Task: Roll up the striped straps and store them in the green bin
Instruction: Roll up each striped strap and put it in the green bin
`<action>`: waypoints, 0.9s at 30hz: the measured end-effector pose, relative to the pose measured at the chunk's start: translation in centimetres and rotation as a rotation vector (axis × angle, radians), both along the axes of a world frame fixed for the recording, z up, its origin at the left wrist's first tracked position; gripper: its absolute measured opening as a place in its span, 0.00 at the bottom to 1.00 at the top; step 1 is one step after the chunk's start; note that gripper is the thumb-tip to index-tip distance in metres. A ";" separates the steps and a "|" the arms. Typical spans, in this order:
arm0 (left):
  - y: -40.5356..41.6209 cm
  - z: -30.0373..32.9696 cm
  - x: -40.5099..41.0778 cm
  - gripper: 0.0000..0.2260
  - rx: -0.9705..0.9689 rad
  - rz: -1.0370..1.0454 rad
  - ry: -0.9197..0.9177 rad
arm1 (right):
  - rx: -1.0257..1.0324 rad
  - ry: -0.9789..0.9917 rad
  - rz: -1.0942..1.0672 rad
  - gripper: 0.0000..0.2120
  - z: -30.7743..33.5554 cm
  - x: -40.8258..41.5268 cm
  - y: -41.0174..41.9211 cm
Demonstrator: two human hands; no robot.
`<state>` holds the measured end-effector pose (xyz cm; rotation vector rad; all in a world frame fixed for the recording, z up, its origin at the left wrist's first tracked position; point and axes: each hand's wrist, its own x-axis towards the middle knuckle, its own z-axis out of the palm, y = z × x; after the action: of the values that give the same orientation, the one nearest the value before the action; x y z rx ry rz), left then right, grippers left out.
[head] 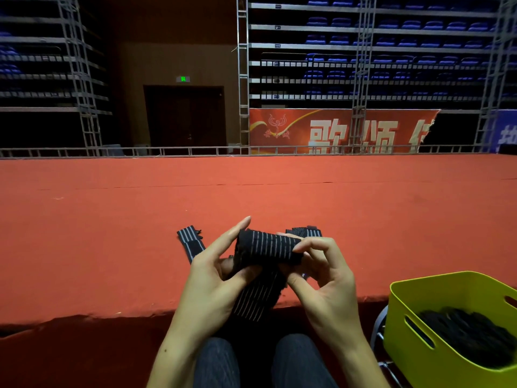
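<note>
- A black elastic strap with thin pale stripes, partly rolled, sits between both hands above the near edge of the red-carpeted stage floor; its loose tail hangs down toward the lap.
- The left hand grips the roll's left end, thumb beneath, forefinger straight.
- The right hand pinches the right end with curled fingers.
- More striped straps lie on the carpet beyond the hands.
- The yellow-green plastic bin, lower right, holds dark contents, probably rolled straps.

Bare forearms, dark finely striped trousers
</note>
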<state>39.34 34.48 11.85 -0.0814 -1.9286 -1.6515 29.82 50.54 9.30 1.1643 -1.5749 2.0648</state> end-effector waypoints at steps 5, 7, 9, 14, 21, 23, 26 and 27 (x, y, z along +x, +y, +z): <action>0.0 -0.1 -0.3 0.26 0.055 0.021 -0.041 | -0.012 0.010 0.040 0.21 -0.1 0.2 0.0; -0.2 -0.2 -0.3 0.18 0.039 0.042 -0.029 | 0.009 0.015 0.049 0.23 -0.3 0.1 0.1; -0.5 -0.2 -0.4 0.15 0.025 0.066 0.011 | 0.025 0.022 0.064 0.24 -0.4 0.0 0.1; -0.2 -0.1 0.0 0.14 -0.005 0.018 0.005 | -0.003 0.092 0.039 0.22 -0.6 -0.2 0.0; -0.1 -0.1 0.4 0.20 -0.013 -0.093 -0.031 | -0.063 0.115 0.045 0.26 -1.4 -1.1 0.3; 0.1 -0.1 0.0 0.16 0.025 -0.066 0.008 | -0.074 0.081 0.072 0.26 -1.6 -1.2 0.1; 0.2 -0.2 -0.2 0.14 0.028 -0.038 0.053 | -0.060 0.050 0.097 0.22 -1.6 -1.2 0.1; 0.2 -0.3 -0.2 0.14 0.024 -0.039 0.059 | -0.047 0.042 0.099 0.20 -1.6 -1.2 0.1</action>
<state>39.17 34.72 11.57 -0.1569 -1.8735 -1.6785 28.66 50.67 7.72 1.2841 -1.4694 2.1119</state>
